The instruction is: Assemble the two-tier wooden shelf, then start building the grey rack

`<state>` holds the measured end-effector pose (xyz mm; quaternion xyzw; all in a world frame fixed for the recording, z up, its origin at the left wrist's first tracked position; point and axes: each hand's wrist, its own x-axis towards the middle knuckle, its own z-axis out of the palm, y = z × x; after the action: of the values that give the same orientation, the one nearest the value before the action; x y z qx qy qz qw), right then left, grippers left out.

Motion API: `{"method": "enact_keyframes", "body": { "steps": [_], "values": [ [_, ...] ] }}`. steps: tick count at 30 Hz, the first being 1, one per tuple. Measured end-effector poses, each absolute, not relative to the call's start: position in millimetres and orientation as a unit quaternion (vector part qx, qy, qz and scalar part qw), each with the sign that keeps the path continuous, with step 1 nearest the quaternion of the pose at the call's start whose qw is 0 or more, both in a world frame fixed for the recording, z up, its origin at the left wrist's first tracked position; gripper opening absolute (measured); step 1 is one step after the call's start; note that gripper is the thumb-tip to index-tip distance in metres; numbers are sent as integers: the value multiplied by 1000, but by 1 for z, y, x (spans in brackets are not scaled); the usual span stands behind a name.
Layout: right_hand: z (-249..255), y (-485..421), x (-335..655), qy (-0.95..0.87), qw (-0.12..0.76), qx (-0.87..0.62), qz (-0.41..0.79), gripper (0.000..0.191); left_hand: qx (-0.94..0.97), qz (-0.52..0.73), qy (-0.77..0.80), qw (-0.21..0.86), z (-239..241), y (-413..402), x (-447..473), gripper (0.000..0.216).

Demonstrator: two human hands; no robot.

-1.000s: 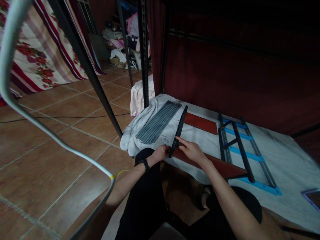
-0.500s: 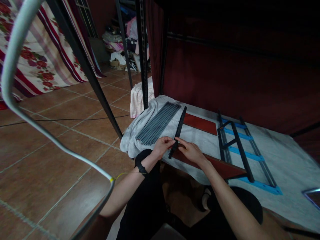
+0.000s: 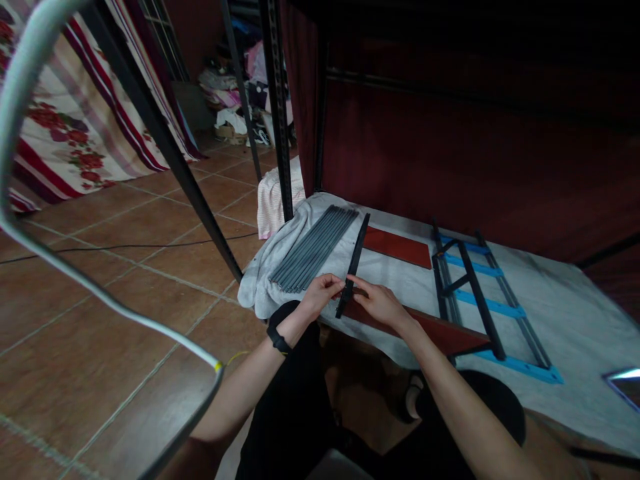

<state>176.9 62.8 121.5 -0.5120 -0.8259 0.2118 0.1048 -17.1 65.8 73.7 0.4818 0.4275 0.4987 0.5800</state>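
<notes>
A long, narrow black bar (image 3: 357, 257) slants over the cloth-covered surface between my hands. From its right side, my right hand (image 3: 383, 303) grips the bar near its lower end, index finger across the top edge. My left hand (image 3: 320, 295) is closed in a pinch at the bar's left side. Whatever is between those fingertips is too small to make out. Just left of the bar lies a row of thin grey rods (image 3: 315, 250). Under my right hand and forearm is a reddish-brown board (image 3: 440, 331); a second red board (image 3: 397, 247) lies farther back.
On the right lies a black frame (image 3: 475, 300) over blue slats (image 3: 493, 305). Grey cloth (image 3: 540, 293) covers the surface. Black uprights (image 3: 277, 107) stand at the left, with a bent pale tube (image 3: 115, 293) close to the camera. A shiny-edged object (image 3: 625, 387) sits far right.
The camera view has shifted slightly. Both hands stay at the same spot on the black bar, with only slight finger movement.
</notes>
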Motion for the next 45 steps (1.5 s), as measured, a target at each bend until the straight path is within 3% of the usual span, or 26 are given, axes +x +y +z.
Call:
{"method": "enact_keyframes", "body": {
  "steps": [14,37,42,45],
  "values": [
    [120,63,177,-826,108,-510,215,58,565,520,387,510,58,72,-19,18],
    [114,61,177,-851,128,-485,155,57,564,526,377,513,58,74,-17,29],
    [121,53,193,-868,181,-454,85,68,570,507,439,475,48,83,-39,33],
    [119,35,219,-853,247,-459,25,63,581,452,568,369,36,93,-60,25]
  ]
}}
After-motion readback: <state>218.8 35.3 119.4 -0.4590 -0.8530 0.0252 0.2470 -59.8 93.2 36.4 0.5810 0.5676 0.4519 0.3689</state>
